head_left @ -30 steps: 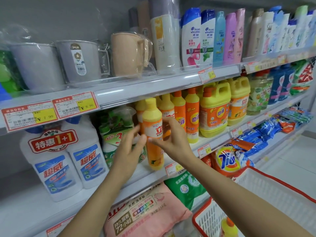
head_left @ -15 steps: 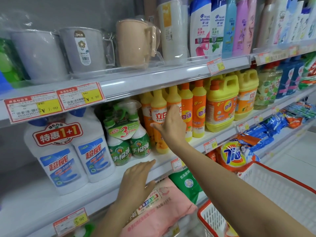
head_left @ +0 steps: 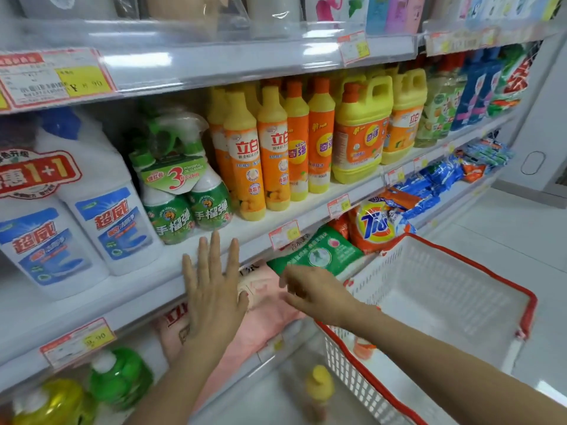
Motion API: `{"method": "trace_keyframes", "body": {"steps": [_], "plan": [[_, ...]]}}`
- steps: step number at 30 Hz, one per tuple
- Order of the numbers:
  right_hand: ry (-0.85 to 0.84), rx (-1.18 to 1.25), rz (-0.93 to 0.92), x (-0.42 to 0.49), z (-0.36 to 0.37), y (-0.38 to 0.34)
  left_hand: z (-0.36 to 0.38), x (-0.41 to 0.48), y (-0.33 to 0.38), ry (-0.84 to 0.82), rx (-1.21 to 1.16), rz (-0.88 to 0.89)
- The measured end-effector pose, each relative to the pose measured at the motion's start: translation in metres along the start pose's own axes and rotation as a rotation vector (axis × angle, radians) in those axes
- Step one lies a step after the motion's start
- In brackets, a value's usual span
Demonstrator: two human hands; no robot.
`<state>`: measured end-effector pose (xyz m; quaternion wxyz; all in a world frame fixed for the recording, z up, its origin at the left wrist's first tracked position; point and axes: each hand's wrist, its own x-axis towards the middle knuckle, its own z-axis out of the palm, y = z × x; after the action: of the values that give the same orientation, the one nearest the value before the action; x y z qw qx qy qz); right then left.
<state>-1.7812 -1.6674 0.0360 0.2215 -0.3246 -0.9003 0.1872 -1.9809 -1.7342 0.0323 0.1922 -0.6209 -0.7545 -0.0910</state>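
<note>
The left hand [head_left: 211, 289] is held flat, its 4 fingers straight and slightly spread, with the thumb out to the side; nothing is gripped. The pink bag [head_left: 267, 305] is found just beside and beneath those fingers, on the shelf under the ledge that the fingertips cross. The right hand [head_left: 313, 289] is set opposite, its fingers bent and their tips at the bag's upper edge; whether a pinch is closed there cannot be told. The bag is probably approached from 2 sides because a soft, wide pack would sag in 1 hand. A green bag [head_left: 319, 253] lies just beyond the right fingertips, against the pink one. A white basket [head_left: 460, 262] stands behind the right wrist, likely placed to receive the bag. Nothing is seen on its visible floor, though something orange shows through its near wall. A blurred yellow bottle [head_left: 319, 384] is seen below the right forearm; whether it is inside the basket cannot be told.
</note>
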Motion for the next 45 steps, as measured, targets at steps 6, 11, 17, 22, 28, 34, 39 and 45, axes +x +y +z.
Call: {"method": "trace_keyframes", "body": {"steps": [6, 11, 17, 22, 28, 34, 39, 45], "plan": [[-0.685, -0.199, 0.28, -0.08, 0.082, 0.033, 0.002, -0.001, 0.003, -0.008, -0.016, -0.007], [-0.567, -0.206, 0.309, -0.086, 0.091, 0.044, 0.001, -0.002, 0.002, -0.039, -0.025, 0.004], [-0.338, -0.175, 0.244, -0.067, 0.037, 0.037, 0.001, -0.014, 0.003, 0.036, -0.259, 0.188], [0.006, 0.001, 0.151, -0.031, -0.057, -0.009, -0.014, -0.04, 0.022, -0.395, -0.86, 0.165], [0.237, 0.346, 0.079, 0.003, -0.128, -0.064, -0.051, -0.027, 0.033, -0.228, -1.086, -0.008], [0.196, 0.443, 0.108, 0.01, -0.118, -0.08, -0.087, -0.001, 0.03, 0.015, -1.109, -0.13], [0.389, 0.484, 0.042, 0.023, -0.105, -0.079, -0.102, 0.024, 0.036, 0.019, -1.015, -0.068], [0.643, 0.446, 0.036, 0.067, -0.115, -0.065, -0.086, 0.034, 0.001, -0.025, -0.482, 0.061]]}}
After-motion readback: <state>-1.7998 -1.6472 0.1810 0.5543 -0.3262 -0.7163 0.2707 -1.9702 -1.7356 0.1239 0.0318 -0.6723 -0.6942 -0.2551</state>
